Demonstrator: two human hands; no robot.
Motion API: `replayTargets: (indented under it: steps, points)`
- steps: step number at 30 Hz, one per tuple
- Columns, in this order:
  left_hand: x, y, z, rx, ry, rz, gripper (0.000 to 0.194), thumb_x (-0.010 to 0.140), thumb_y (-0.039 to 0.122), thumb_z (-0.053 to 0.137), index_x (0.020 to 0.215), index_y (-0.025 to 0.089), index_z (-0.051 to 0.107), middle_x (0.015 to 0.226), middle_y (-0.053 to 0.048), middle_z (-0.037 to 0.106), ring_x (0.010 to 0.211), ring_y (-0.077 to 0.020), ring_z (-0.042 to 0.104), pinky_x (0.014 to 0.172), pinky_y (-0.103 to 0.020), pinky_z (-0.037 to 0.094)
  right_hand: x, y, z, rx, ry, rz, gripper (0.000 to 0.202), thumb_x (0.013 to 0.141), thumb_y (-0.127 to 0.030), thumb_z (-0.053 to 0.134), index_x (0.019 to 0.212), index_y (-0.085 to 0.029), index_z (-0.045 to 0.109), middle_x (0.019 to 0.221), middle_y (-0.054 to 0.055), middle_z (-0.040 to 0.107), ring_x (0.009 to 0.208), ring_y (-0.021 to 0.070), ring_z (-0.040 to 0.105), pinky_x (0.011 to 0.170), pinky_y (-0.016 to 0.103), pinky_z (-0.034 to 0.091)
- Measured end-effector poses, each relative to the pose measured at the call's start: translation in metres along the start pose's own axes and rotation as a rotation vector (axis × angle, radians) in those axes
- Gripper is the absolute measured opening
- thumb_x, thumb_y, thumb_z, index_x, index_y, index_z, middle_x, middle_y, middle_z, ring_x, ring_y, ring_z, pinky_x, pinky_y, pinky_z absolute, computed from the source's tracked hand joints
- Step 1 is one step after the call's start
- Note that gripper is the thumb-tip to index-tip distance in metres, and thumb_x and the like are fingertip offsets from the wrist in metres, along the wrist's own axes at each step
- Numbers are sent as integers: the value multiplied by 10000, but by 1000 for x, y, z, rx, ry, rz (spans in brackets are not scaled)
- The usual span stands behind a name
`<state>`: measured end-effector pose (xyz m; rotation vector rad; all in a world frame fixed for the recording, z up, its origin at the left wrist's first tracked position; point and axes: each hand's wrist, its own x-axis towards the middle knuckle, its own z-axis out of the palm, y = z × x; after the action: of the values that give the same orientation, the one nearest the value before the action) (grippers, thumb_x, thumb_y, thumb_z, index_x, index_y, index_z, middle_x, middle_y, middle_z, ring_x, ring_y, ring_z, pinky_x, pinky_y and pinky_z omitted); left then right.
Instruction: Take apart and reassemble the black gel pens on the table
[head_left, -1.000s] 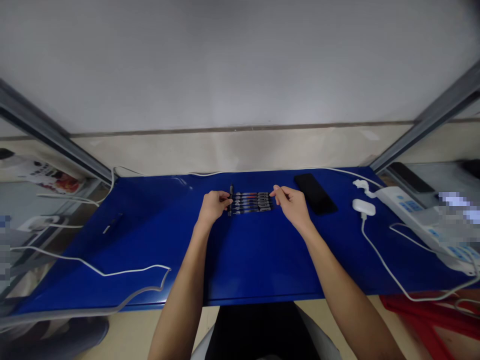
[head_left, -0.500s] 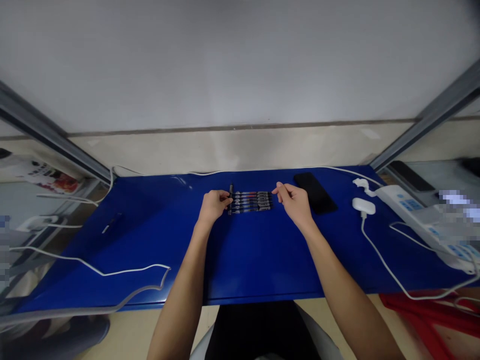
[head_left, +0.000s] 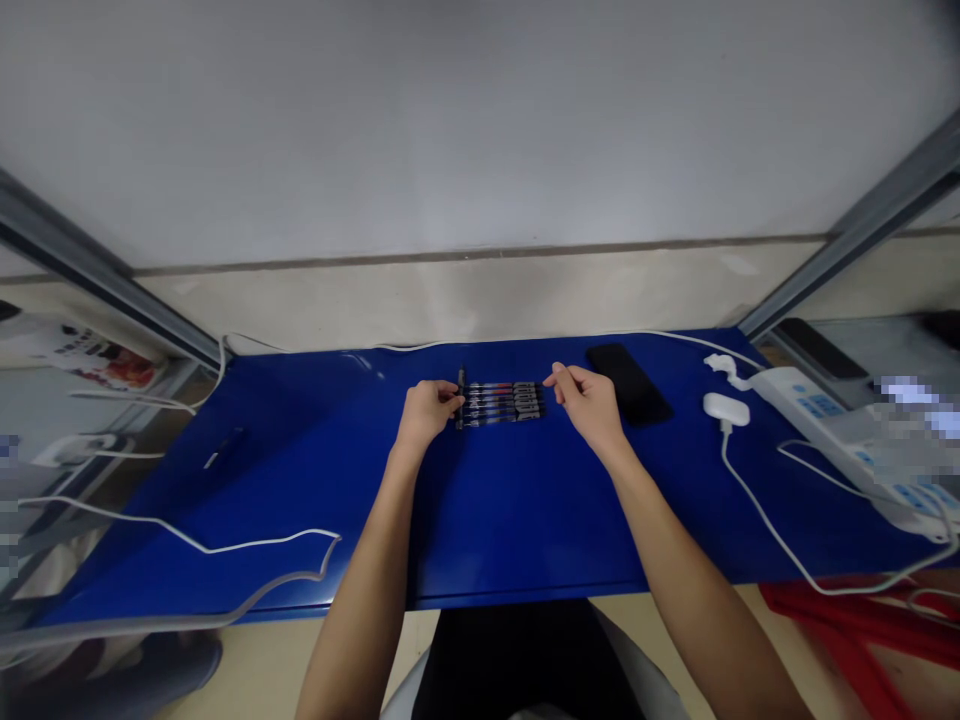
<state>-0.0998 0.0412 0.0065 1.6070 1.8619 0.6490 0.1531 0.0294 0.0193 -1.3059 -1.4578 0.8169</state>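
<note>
Several slim clear-barrelled pens (head_left: 499, 402) lie side by side in a tight row on the blue tabletop (head_left: 517, 510), their dark grey-black ends to the right. Across their left ends runs a short black pen-like piece (head_left: 462, 375), which is partly hidden by fingers. My left hand (head_left: 429, 408) pinches at that piece with thumb and index finger, beside the row. At the opposite ends of the pens is my right hand (head_left: 585, 400). Its fingers are curled and closed, with the tips close to the upper pens and nothing visible in them.
A black phone (head_left: 628, 384) lies just right of my right hand. Farther right are a white earbud case (head_left: 726, 408) on a cable and a white power strip (head_left: 832, 430). A small dark object (head_left: 223, 448) and a white cable (head_left: 247, 545) lie to the left. A wall (head_left: 465, 295) stands behind.
Both hands and the pens keep practically the same positions. Only the camera view has shifted very slightly.
</note>
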Motion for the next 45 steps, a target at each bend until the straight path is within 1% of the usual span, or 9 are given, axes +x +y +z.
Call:
replayTargets:
  steps: [5,9,18,24,31,34,40,42,45]
  points:
    - [1,-2,2,173,71,30,262,802,229,677,1049,161,730,909,-56,758,866,-194,702,758,-251,497,1,0,-1,-9,5,-5,451,928,-529,512,695,-180,677,547,-6,502,482,108,438,475,259,325]
    - [-4,2,2,307,132,8,285,813,252,626,1080,208,716,936,-42,758,953,-234,688,769,-274,480,0,-2,-1,3,8,1,454,928,-532,510,698,-177,676,549,-6,500,482,107,431,473,259,319]
    - [-12,4,-7,519,242,-113,262,849,247,529,1018,221,728,1039,-119,721,940,-293,680,748,-335,496,5,8,-2,107,35,33,456,915,-549,523,701,-177,678,537,-13,488,452,97,412,442,255,302]
    - [-13,-2,-18,524,319,-230,257,847,237,527,995,180,730,1009,-163,710,948,-330,672,742,-372,503,13,21,-5,155,110,68,466,893,-574,540,697,-174,679,518,-12,481,440,98,401,423,248,300]
    - [-11,-12,-27,487,401,-298,245,821,218,551,960,158,743,977,-203,705,908,-348,671,693,-390,498,14,26,-9,58,98,57,497,899,-595,508,702,-175,685,533,-8,506,449,105,420,439,254,314]
    - [-10,-15,-28,479,422,-313,246,825,220,547,959,157,743,961,-201,706,886,-337,675,689,-384,496,11,21,-8,-68,24,0,493,919,-578,483,718,-183,697,546,-4,529,465,118,442,471,267,333]
    - [-10,-14,-28,485,406,-312,249,857,232,512,948,140,724,973,-207,689,921,-347,665,717,-397,494,4,14,4,-357,-312,-365,339,931,-427,560,692,-225,692,701,22,615,709,176,557,726,322,427]
    - [-11,-14,-28,495,414,-308,262,877,256,496,954,140,719,982,-205,680,928,-345,657,727,-402,492,3,15,7,-385,-369,-396,275,930,-374,581,729,-230,700,712,18,609,720,176,552,749,331,428]
    - [-12,-14,-26,512,484,-273,324,905,317,462,1029,140,703,1013,-207,660,952,-360,629,721,-412,482,3,17,9,-403,-403,-404,234,930,-336,593,762,-231,717,725,21,606,728,177,546,755,340,430]
